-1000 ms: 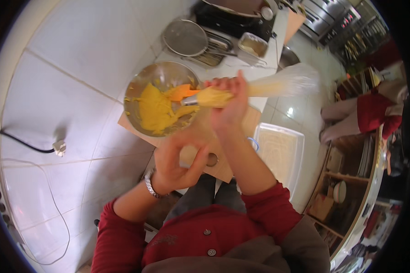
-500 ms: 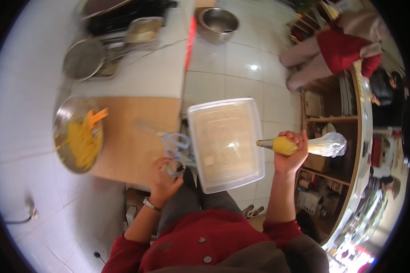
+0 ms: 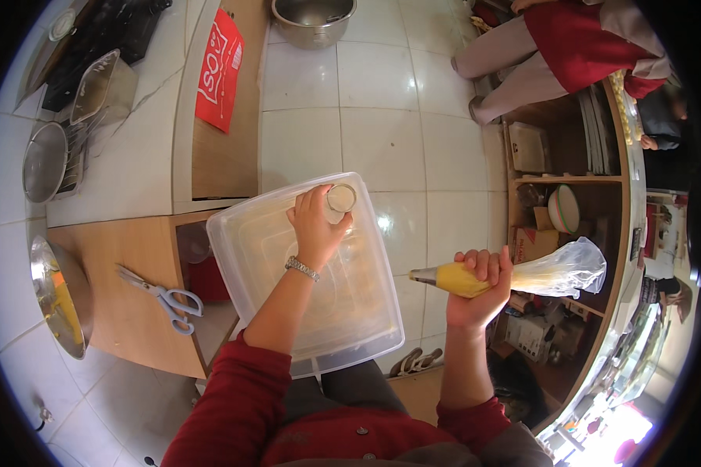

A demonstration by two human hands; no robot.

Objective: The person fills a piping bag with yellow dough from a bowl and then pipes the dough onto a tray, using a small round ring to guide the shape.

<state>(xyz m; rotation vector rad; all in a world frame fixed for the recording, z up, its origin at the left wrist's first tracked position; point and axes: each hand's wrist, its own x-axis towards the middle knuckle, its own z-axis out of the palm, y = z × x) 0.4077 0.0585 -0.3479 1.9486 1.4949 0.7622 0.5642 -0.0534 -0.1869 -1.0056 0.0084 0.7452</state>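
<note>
While both forearms reach up from the lower edge of the head view, the two hands work well apart. Left hand (image 3: 317, 222): fingers and thumb curled around a small, clear, round cup (image 3: 340, 198), mouth facing up. Cup sits above the far part of a translucent plastic storage box (image 3: 331, 303); cannot tell whether it touches the surface below. Metal-link bracelet (image 3: 302, 268) on that wrist.

Right hand (image 3: 480, 284): fingers closed firmly about the middle of a clear piping bag (image 3: 458, 279). Bag filled with yellow cream toward its metal nozzle (image 3: 423, 275), which points left at the storage box; loose plastic flares out on the other side of the fist.

To the left, on a wooden work surface (image 3: 125, 323): scissors (image 3: 162, 293) with pale blue-grey handles, blades parted slightly. Beyond them, a steel mixing bowl (image 3: 78, 272) with yellow mixture (image 3: 64, 317) inside. Farther up, a round sieve (image 3: 45, 162) by a rectangular metal pan (image 3: 105, 87). Upper right, a co-worker (image 3: 580, 47) in red and beige.
</note>
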